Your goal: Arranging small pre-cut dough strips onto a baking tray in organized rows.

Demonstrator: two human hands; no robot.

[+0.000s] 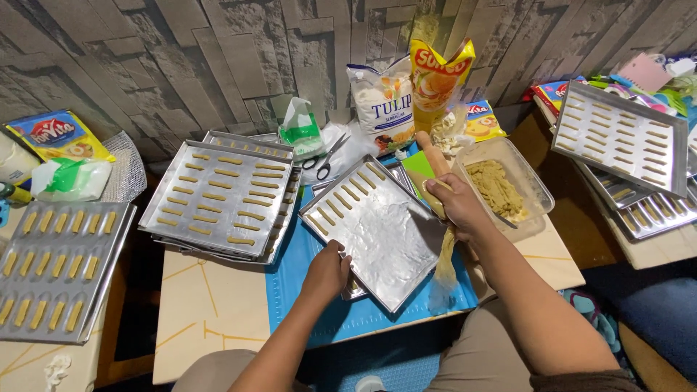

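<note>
Head view: left hand grips the near edge of a greased metal baking tray, fingers curled over its rim; tray sits tilted on a blue mat on the low table, with one row of short dough sticks along its far-left side and the rest bare. Right hand is closed around the top of a piping bag that hangs down past the tray's right corner, just beside a clear plastic tub of dough and a wooden rolling pin. Filled trays of dough sticks sit to the left, far left and right; scissors, flour bag and yellow pouch by the wall.
</note>
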